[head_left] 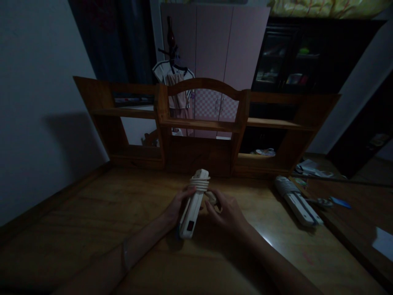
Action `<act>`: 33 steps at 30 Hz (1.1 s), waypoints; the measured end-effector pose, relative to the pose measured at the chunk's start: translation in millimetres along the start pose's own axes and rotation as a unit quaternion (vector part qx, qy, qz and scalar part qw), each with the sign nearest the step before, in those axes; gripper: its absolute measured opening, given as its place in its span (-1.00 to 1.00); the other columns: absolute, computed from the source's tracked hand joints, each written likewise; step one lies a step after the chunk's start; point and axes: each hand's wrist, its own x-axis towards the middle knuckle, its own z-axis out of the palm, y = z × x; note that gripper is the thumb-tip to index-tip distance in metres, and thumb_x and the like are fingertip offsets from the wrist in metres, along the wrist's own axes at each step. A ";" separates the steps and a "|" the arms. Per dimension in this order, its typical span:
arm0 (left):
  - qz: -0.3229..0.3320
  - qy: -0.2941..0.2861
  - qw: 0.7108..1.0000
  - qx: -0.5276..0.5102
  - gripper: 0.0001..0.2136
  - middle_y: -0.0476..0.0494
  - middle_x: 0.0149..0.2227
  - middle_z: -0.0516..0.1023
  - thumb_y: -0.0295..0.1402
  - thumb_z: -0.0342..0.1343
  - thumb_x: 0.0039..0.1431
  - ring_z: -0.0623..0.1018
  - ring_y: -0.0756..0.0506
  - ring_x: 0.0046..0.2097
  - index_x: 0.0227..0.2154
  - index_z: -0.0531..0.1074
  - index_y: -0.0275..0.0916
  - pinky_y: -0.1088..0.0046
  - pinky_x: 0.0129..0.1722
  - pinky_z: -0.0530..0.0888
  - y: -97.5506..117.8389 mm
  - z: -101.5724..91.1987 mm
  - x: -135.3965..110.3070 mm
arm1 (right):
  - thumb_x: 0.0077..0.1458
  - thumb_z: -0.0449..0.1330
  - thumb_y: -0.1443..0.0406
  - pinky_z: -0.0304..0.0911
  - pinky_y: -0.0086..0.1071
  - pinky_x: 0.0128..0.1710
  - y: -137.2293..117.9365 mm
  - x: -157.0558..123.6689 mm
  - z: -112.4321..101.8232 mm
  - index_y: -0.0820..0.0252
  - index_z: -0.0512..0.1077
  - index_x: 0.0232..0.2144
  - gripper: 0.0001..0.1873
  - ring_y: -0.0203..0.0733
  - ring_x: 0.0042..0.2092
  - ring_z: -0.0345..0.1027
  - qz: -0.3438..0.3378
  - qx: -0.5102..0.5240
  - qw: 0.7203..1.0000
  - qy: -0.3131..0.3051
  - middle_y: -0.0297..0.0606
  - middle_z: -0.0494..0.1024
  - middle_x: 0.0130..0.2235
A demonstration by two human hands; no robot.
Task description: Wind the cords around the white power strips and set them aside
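A white power strip (pixel 193 215) with a dark switch near its lower end is tilted above the wooden table, its white cord (pixel 200 183) wound several times around the upper part. My left hand (pixel 175 209) is closed around the strip from the left, its thumb just below the coils. On the other side, my right hand (pixel 226 211) pinches the pale end of the cord, which looks like a plug (pixel 211 198), close to the strip. Dim light hides the finer detail of the plug.
Another power strip (pixel 299 203), wrapped with its grey-looking cord, lies at the table's right. A wooden shelf unit (pixel 199 125) stands along the back of the table (pixel 129 196). Past the right edge, a lower brown surface (pixel 362 209) holds papers and a blue item (pixel 340 202).
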 end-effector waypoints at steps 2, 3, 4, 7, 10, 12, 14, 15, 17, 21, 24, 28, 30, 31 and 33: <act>0.082 0.003 0.996 0.034 -0.59 -0.15 -0.32 0.57 -0.23 0.23 0.02 0.57 -0.10 -0.36 -0.08 0.40 -0.30 0.41 -0.33 0.50 0.0 5.0 -5.8 | 0.17 0.08 0.24 0.17 -0.38 -0.31 -1.4 -0.5 -0.4 0.19 0.27 0.00 -0.66 -0.18 -0.31 0.34 -0.012 -0.001 1.000 -0.002 -0.22 0.47 -0.29; 0.125 0.003 0.991 0.054 -0.55 -0.17 -0.23 0.57 -0.26 0.26 0.00 0.57 -0.13 -0.27 -0.03 0.38 -0.28 0.40 -0.25 0.49 0.4 7.5 -8.6 | 0.17 0.08 0.24 0.18 -0.38 -0.30 -2.2 -0.7 -0.9 0.20 0.27 0.00 -0.65 -0.17 -0.31 0.34 -0.012 0.002 1.000 -0.004 -0.21 0.47 -0.29; 0.162 0.002 0.984 0.075 -0.51 -0.19 -0.14 0.55 -0.28 0.27 -0.01 0.56 -0.16 -0.17 0.01 0.35 -0.26 0.38 -0.17 0.47 0.8 9.8 -11.0 | 0.17 0.08 0.24 0.18 -0.37 -0.30 -3.1 -0.9 -1.7 0.20 0.26 0.00 -0.65 -0.17 -0.31 0.34 -0.009 0.009 1.000 -0.006 -0.21 0.47 -0.29; 0.238 0.004 0.962 0.132 -0.41 -0.20 0.03 0.45 -0.29 0.29 -0.03 0.46 -0.20 0.03 0.08 0.25 -0.23 0.34 0.01 0.38 1.2 15.6 -15.1 | 0.19 0.07 0.20 0.20 -0.35 -0.26 -5.4 -0.5 -4.2 0.18 0.28 0.01 -0.64 -0.16 -0.27 0.35 0.013 0.045 0.999 -0.016 -0.22 0.48 -0.24; 0.279 0.028 0.941 0.188 -0.39 -0.21 0.06 0.42 -0.25 0.27 -0.01 0.43 -0.19 0.07 0.10 0.20 -0.22 0.34 0.05 0.35 -3.1 18.2 -14.2 | 0.19 0.09 0.12 0.22 -0.33 -0.21 -6.3 1.7 -4.7 0.13 0.30 0.03 -0.60 -0.13 -0.20 0.35 0.051 0.084 0.995 -0.018 -0.22 0.49 -0.15; 0.296 0.049 0.927 0.227 -0.33 -0.23 0.07 0.40 -0.22 0.29 -0.04 0.42 -0.21 0.07 0.12 0.16 -0.22 0.32 0.05 0.35 -8.2 18.3 -12.9 | 0.14 0.15 0.07 0.23 -0.33 -0.22 -6.7 3.5 -3.6 0.13 0.31 0.03 -0.54 -0.11 -0.19 0.36 0.075 0.111 0.991 -0.017 -0.23 0.50 -0.14; 0.303 0.060 0.915 0.261 -0.26 -0.26 0.07 0.40 -0.20 0.30 -0.07 0.42 -0.23 0.08 0.15 0.11 -0.22 0.29 0.05 0.35 -13.1 17.5 -13.2 | 0.08 0.21 0.05 0.24 -0.32 -0.20 -7.8 4.7 -2.2 0.14 0.30 0.05 -0.46 -0.10 -0.17 0.36 0.084 0.148 0.985 -0.019 -0.23 0.51 -0.13; 0.302 0.059 0.911 0.276 -0.25 -0.27 0.08 0.39 -0.18 0.30 -0.06 0.41 -0.24 0.09 0.17 0.08 -0.22 0.28 0.05 0.35 -14.8 17.1 -14.3 | 0.05 0.24 0.06 0.25 -0.32 -0.17 -8.6 5.0 -1.6 0.14 0.28 0.07 -0.42 -0.09 -0.14 0.36 0.084 0.169 0.982 -0.018 -0.23 0.51 -0.11; 0.296 0.054 0.904 0.304 -0.25 -0.29 0.12 0.34 -0.17 0.26 -0.01 0.37 -0.24 0.12 0.19 0.04 -0.21 0.25 0.09 0.31 -16.3 16.7 -18.2 | 0.00 0.29 0.07 0.24 -0.29 -0.10 -10.9 5.2 -1.1 0.15 0.27 0.10 -0.36 -0.06 -0.07 0.34 0.088 0.206 0.975 -0.012 -0.23 0.49 -0.05; 0.301 0.036 0.890 0.340 -0.30 -0.29 0.21 0.22 -0.16 0.16 0.11 0.27 -0.23 0.20 0.24 -0.03 -0.18 0.22 0.17 0.20 -12.6 18.4 -27.3 | 0.04 0.26 0.10 0.22 -0.25 -0.01 -12.9 6.0 -0.6 0.15 0.33 0.05 -0.45 -0.05 -0.02 0.33 0.124 0.275 0.953 0.002 -0.23 0.47 0.00; 0.296 0.016 0.899 0.324 -0.44 -0.23 0.24 0.19 -0.15 0.02 0.22 0.21 -0.20 0.24 0.23 0.03 -0.17 0.25 0.21 0.12 -8.8 20.4 -29.0 | 0.06 0.23 0.09 0.23 -0.24 -0.01 -8.6 7.8 1.6 0.18 0.38 -0.01 -0.52 -0.06 -0.03 0.35 0.147 0.327 0.933 0.014 -0.21 0.49 -0.03; 0.255 -0.017 0.934 0.250 -0.48 -0.19 0.26 0.16 -0.10 -0.10 0.27 0.15 -0.18 0.27 0.23 0.08 -0.19 0.29 0.24 0.06 -10.5 18.9 -21.6 | 0.10 0.18 0.06 0.27 -0.26 -0.08 1.9 9.3 5.7 0.19 0.40 -0.03 -0.54 -0.07 -0.06 0.35 0.165 0.352 0.921 0.008 -0.20 0.51 -0.09; 0.226 -0.035 0.951 0.209 -0.45 -0.18 0.26 0.16 -0.05 -0.11 0.26 0.14 -0.19 0.28 0.23 0.08 -0.20 0.28 0.24 0.07 -14.0 16.8 -15.5 | 0.13 0.12 0.03 0.28 -0.29 -0.15 9.8 11.1 4.5 0.22 0.43 -0.07 -0.55 -0.07 -0.10 0.36 0.183 0.348 0.919 0.014 -0.19 0.52 -0.14; 0.216 -0.042 0.956 0.196 -0.44 -0.17 0.26 0.16 -0.03 -0.11 0.25 0.13 -0.19 0.28 0.23 0.11 -0.21 0.28 0.24 0.07 -15.8 15.8 -12.6 | 0.14 0.11 0.01 0.29 -0.33 -0.21 15.2 12.7 1.8 0.24 0.45 -0.11 -0.54 -0.08 -0.13 0.37 0.195 0.342 0.919 0.020 -0.19 0.52 -0.17; 0.207 -0.056 0.957 0.196 -0.44 -0.16 0.25 0.19 -0.01 -0.10 0.23 0.13 -0.19 0.28 0.20 0.16 -0.20 0.27 0.25 0.05 -18.5 14.5 -8.0 | 0.11 0.10 -0.03 0.24 -0.41 -0.39 29.3 16.9 -9.4 0.28 0.49 -0.21 -0.51 -0.16 -0.30 0.37 0.227 0.321 0.919 0.034 -0.19 0.52 -0.28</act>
